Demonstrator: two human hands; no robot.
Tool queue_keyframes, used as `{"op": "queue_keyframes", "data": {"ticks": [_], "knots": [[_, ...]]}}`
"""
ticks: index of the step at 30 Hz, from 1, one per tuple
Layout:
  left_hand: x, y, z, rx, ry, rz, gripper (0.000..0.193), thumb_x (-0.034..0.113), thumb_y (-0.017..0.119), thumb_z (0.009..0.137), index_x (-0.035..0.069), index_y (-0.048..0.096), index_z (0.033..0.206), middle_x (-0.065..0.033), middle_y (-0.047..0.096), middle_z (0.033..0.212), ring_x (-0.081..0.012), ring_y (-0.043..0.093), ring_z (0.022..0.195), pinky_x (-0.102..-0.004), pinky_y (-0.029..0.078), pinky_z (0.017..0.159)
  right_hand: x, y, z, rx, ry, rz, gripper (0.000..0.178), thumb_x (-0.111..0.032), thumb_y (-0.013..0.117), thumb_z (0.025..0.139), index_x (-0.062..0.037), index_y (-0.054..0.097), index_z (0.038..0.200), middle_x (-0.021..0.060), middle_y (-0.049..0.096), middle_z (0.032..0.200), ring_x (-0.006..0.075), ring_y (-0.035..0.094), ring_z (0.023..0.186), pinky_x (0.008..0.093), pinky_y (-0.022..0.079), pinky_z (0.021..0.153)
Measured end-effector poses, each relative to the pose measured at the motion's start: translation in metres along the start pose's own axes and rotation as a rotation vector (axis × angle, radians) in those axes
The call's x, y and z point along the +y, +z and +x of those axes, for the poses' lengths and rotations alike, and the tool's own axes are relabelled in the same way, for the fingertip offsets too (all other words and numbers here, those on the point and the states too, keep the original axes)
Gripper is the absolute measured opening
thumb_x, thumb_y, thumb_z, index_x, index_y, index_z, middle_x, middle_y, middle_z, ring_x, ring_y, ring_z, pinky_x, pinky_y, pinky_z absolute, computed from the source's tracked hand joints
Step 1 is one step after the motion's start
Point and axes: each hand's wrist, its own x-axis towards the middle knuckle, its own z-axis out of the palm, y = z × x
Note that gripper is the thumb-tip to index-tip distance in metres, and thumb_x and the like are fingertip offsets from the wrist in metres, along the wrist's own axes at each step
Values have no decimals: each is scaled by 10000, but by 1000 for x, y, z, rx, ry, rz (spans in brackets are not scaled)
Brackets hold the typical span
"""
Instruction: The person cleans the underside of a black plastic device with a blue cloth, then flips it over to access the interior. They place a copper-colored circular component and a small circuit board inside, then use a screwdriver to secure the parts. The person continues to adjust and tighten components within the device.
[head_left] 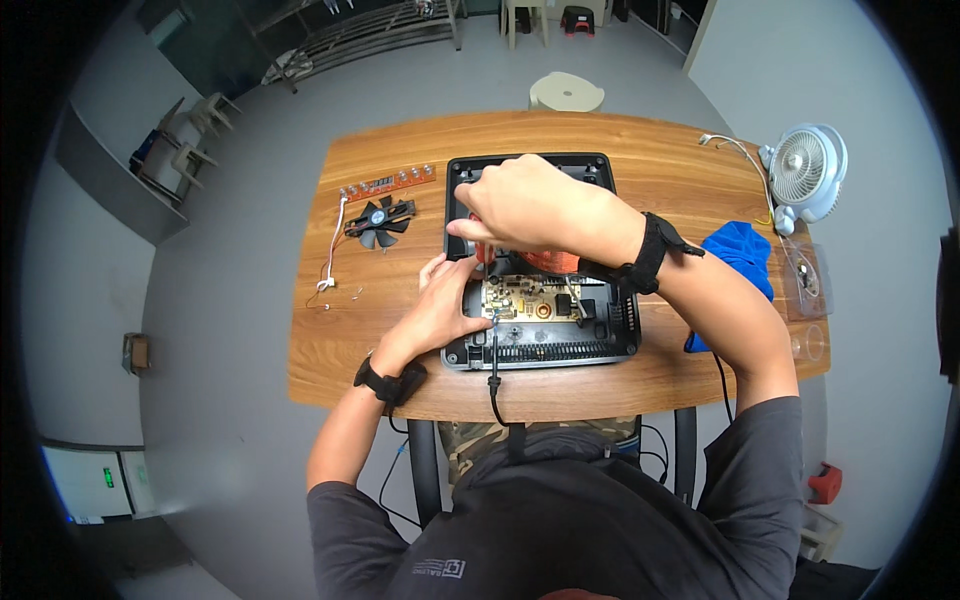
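An opened black appliance housing (630,340) lies on the wooden table in front of me. In its near half sits a circuit board (530,302) with a copper-coloured coil, and a black cord (495,385) leaves its near edge. My right hand (525,205) is closed around a red-handled screwdriver (485,252) pointing down at the board's far left corner; its tip is hidden. Spread over the housing's left side is my left hand (440,305), thumb by the board's left edge and fingers near the screwdriver. Behind my right wrist a larger copper coil (550,262) partly shows.
Left of the housing lie a black fan (380,222), a narrow circuit strip (388,183) and a white connector cable (333,245). To the right are a blue cloth (738,255), a small desk fan (805,172) and a clear plastic tray (808,280). A stool (567,92) stands beyond the table.
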Motion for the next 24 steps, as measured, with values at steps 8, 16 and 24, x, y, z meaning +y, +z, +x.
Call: {"op": "queue_keyframes", "data": {"ticks": [8, 16, 24], "knots": [[0, 0, 1, 7, 31, 9, 885, 242, 901, 668, 21, 474, 1412, -161, 643, 1232, -334, 521, 1308, -498, 201, 1217, 4, 12, -3, 151, -156, 129, 337, -338, 569, 997, -12, 644, 1033, 189, 699, 751, 408, 702, 718, 497, 567, 677], [-3, 1, -2, 30, 75, 6, 822, 282, 901, 683, 33, 513, 1364, -156, 619, 1237, -333, 520, 1291, -509, 194, 1224, -21, -8, -7, -9, -36, 150, 411, -335, 599, 958, 73, 575, 1009, 278, 692, 787, 463, 695, 756, 516, 576, 709], [1, -3, 3, 2, 62, 45, 758, 295, 895, 695, 26, 542, 1309, -169, 619, 1190, -337, 542, 1251, -517, 210, 1222, -4, -5, -2, -108, -21, 101, 444, -345, 614, 962, 80, 551, 1075, 269, 696, 783, 461, 695, 759, 509, 569, 694]]}}
